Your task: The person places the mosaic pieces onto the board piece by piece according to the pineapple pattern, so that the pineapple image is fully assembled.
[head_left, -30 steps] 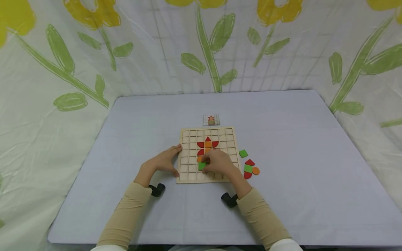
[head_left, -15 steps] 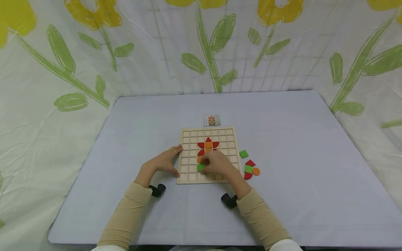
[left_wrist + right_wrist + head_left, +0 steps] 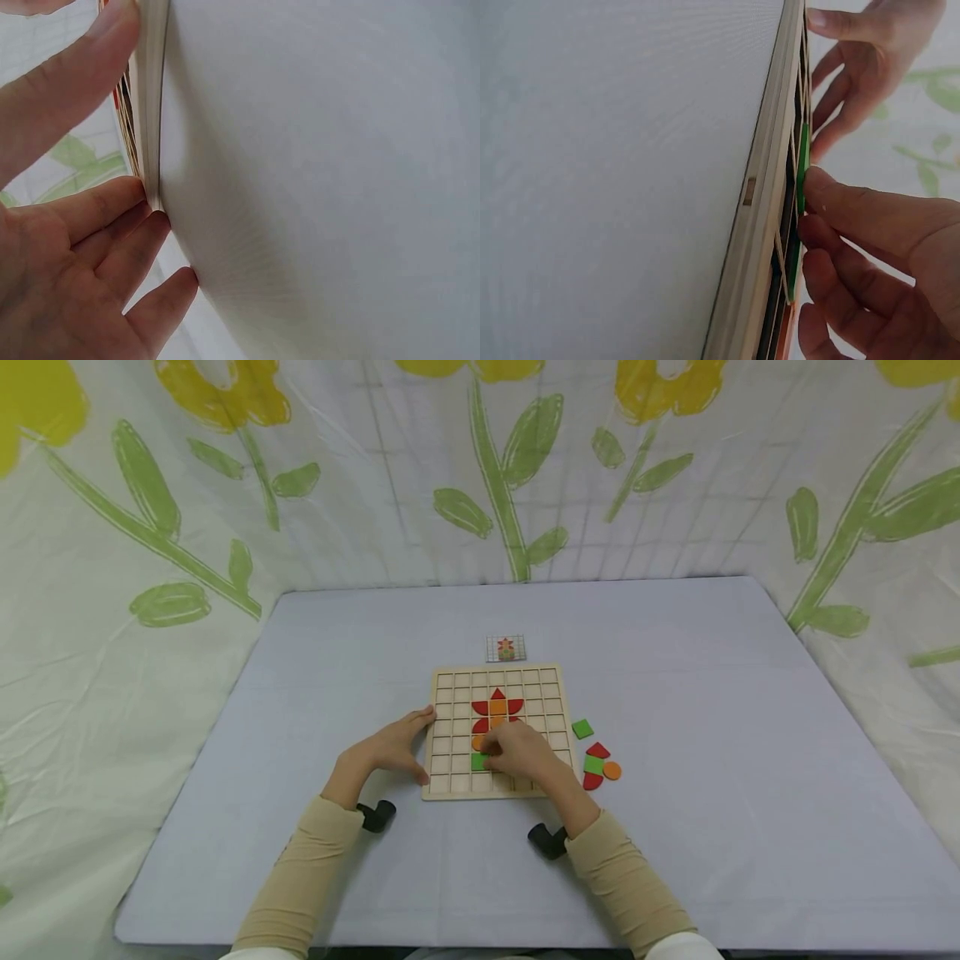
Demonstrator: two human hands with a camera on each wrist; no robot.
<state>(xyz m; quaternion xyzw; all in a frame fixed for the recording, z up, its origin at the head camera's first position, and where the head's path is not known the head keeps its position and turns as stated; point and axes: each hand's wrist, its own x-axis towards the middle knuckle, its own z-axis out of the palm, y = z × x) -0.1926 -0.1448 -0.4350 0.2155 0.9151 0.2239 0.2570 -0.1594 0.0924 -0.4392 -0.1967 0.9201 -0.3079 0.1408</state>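
A wooden grid board [image 3: 450, 783] lies on the table with red, orange and green tiles set in it. My left hand [image 3: 390, 747] rests at its left edge, thumb and fingers spread apart and touching the rim. Over the lower middle of the board is my right hand [image 3: 521, 750], fingers bent, with thumb and fingertips at a green square tile [image 3: 478, 762]. In the right wrist view the thumb tip touches the green tile [image 3: 803, 169], and bent fingers lie close beside it. An orange round tile [image 3: 477, 742] shows just above the green one. Tiles under the right hand are hidden.
A small pattern card [image 3: 506, 648] lies beyond the board. Right of the board are a loose green square [image 3: 582, 728], a red triangle [image 3: 597, 750], another green square [image 3: 593, 765], an orange disc [image 3: 612, 770] and a red curved tile [image 3: 592, 782].
The green square tile has shifted slightly left and down, from tilted in the right hand to lying in a grid cell. The right hand has barely moved; the left hand stays at the board's edge.
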